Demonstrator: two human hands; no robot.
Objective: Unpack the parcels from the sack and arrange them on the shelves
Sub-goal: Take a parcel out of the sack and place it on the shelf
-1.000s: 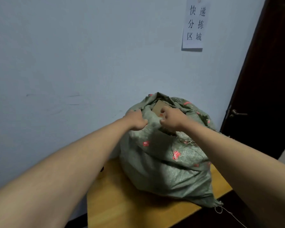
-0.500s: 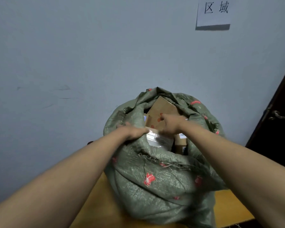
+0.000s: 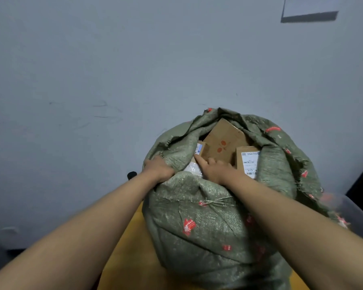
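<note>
Sack [image 3: 214, 227] sits upright on the yellow wooden table [image 3: 130, 248], against the grey wall [image 3: 134, 59], mouth open toward me. Green woven fabric, red printed marks scattered over it; print too small for me to read.

Inside the mouth I see parcels: a large brown carton [image 3: 223, 141] tilted at the back with orange-red round marks on its face, a smaller carton [image 3: 247, 160] on the right with a white shipping label and barcode, text unreadable, and a small box [image 3: 201, 149] on the left with a white-and-blue label, also unreadable. A white wrapped parcel [image 3: 192, 169] lies at the near edge.

My left hand [image 3: 158, 169] grips the sack's rim on the left, fingers curled into the fabric. My right hand [image 3: 215, 168] is in the mouth, fingers bent, index finger stretched toward the small box; I can't tell whether it has hold of anything.

Top right of the wall: bottom edge of a white paper sheet [image 3: 310, 5]; no writing on the visible strip.
</note>
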